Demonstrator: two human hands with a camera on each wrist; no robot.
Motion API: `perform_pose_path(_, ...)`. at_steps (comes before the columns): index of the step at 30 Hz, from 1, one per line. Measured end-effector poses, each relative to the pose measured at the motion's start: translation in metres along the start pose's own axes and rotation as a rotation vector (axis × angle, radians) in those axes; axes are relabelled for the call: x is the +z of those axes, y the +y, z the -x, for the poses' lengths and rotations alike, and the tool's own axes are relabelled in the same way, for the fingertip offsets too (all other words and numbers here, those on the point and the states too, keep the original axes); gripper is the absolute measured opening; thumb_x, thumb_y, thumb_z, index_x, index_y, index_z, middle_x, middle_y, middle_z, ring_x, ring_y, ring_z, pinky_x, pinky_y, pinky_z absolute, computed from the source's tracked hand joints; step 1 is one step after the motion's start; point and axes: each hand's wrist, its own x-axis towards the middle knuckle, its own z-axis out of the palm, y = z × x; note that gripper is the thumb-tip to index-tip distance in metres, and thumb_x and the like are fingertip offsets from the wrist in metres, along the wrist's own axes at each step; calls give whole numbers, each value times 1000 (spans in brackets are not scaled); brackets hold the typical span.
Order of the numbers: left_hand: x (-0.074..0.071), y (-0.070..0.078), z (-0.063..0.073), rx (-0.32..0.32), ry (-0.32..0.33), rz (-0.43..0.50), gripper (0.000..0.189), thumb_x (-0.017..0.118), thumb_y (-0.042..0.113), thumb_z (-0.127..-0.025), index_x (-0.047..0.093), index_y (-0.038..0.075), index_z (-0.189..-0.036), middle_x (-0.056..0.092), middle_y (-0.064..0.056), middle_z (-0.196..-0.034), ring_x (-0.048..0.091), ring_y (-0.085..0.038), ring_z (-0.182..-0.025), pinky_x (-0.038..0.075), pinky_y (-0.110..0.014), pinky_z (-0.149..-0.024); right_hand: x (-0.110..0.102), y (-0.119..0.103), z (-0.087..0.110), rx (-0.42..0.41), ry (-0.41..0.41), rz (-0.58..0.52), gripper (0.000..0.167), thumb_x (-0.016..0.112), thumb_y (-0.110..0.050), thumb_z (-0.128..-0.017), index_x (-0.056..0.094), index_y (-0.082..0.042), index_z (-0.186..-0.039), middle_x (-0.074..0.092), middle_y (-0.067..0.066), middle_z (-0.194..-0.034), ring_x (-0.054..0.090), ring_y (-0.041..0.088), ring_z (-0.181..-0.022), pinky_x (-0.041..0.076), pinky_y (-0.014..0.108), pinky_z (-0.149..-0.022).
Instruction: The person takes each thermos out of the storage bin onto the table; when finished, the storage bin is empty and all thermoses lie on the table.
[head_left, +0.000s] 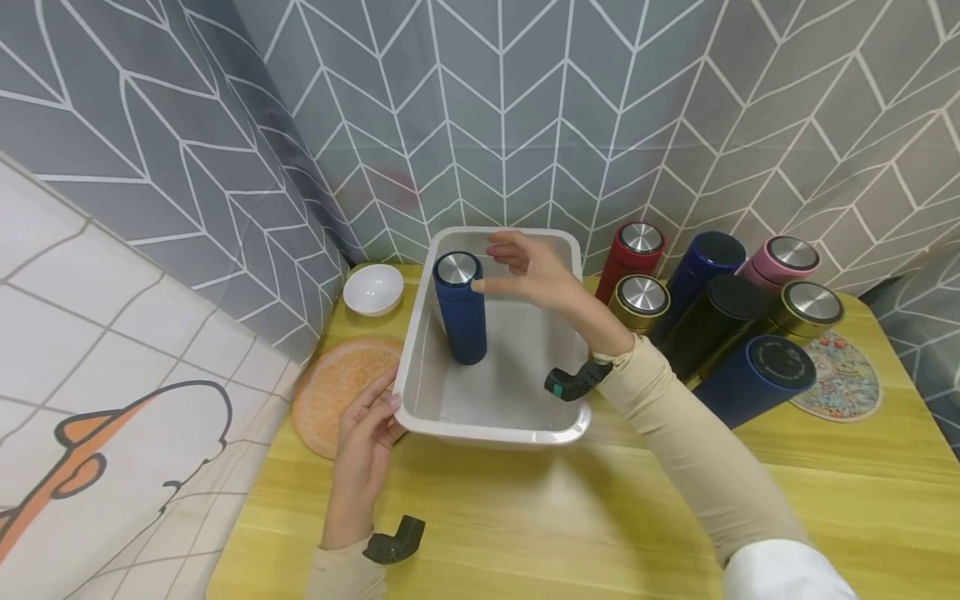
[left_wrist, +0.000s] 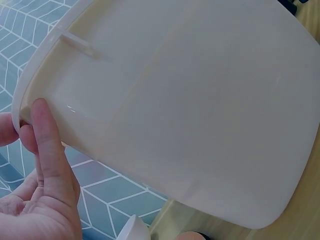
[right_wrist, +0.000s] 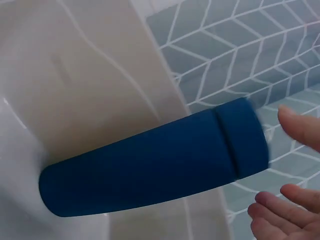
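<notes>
A blue thermos bottle (head_left: 467,321) with a silver-topped lid stands upright inside a white plastic basin (head_left: 491,435). My right hand (head_left: 528,271) hovers beside the lid, thumb and fingers spread apart. In the right wrist view a gap shows between the blue thermos (right_wrist: 150,162) and the fingertips (right_wrist: 267,202). My left hand (head_left: 366,429) grips the basin's near left corner by the rim. Seen from the left wrist, the thumb and fingers (left_wrist: 47,135) pinch the rim of the basin (left_wrist: 200,110), whose outer side is tilted toward that camera.
Several thermos bottles crowd the right side, among them a red one (head_left: 626,258), a pink one (head_left: 780,262) and a dark blue one (head_left: 757,379). A patterned round mat (head_left: 840,379) lies beyond them. Left of the basin are a white bowl (head_left: 373,290) and an orange-slice mat (head_left: 330,396).
</notes>
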Motion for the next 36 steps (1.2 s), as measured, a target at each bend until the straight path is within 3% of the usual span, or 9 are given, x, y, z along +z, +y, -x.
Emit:
perform_pose_path(5,-1,-1,1,4,-7,-19,44,44,-9,-96,69,17,-123,71,4,-90,70,-5,-85,61,-16,-71,10,11,-12,10,-97,-32,91,83,-15,-79,33,-4,-154,39,13,-160,38,28,-148,30,42,-127)
perform_pose_path(9,-1,-2,1,3,-15,-20,43,44,-7,-97,68,17,-124,73,4,-96,71,-5,-89,61,-16,-73,16,15,-18,19,-122,-44,94,85,-12,-76,32,-3,-155,39,11,-159,36,29,-150,29,43,-127)
perform_pose_path(19,-1,-2,1,6,-21,-5,45,42,-8,-98,69,17,-124,76,4,-103,72,-5,-93,61,-17,-74,27,17,-24,12,-116,24,78,86,-18,-78,48,-11,-146,59,8,-141,53,28,-137,42,43,-120)
perform_pose_path(28,-1,-5,0,8,-32,10,45,42,-8,-98,69,15,-124,75,3,-109,71,-6,-96,62,-18,-76,28,19,-26,17,-103,39,73,87,-20,-76,53,-11,-140,64,7,-131,59,25,-127,46,41,-115)
perform_pose_path(36,0,-5,0,8,-22,21,43,41,-8,-98,69,14,-123,73,1,-114,72,-6,-92,61,-17,-74,27,18,-19,-60,-11,127,71,91,-29,-70,61,-13,-132,70,4,-122,66,23,-117,55,41,-103)
